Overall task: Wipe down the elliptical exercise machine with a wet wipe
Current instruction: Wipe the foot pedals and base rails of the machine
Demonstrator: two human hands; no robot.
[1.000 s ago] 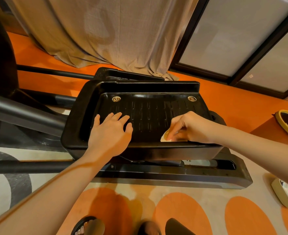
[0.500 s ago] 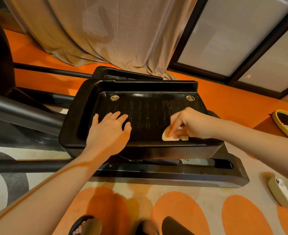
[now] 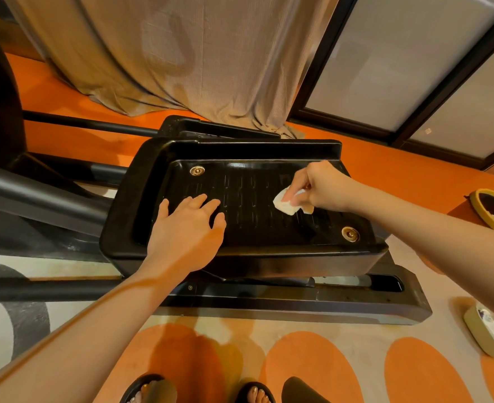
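Now the right hand (image 3: pixel 324 187) pinches a crumpled white wet wipe (image 3: pixel 286 203) against the ribbed black pedal (image 3: pixel 254 216) of the elliptical machine, toward the pedal's 2 o'clock corner. At about 8 o'clock on the same pedal the left hand (image 3: pixel 186 228) lies flat with its fingers spread and straight, grasping nothing. Beyond the pedal, at 12 o'clock, a beige curtain (image 3: pixel 182 53) pools on the orange floor (image 3: pixel 400 167).
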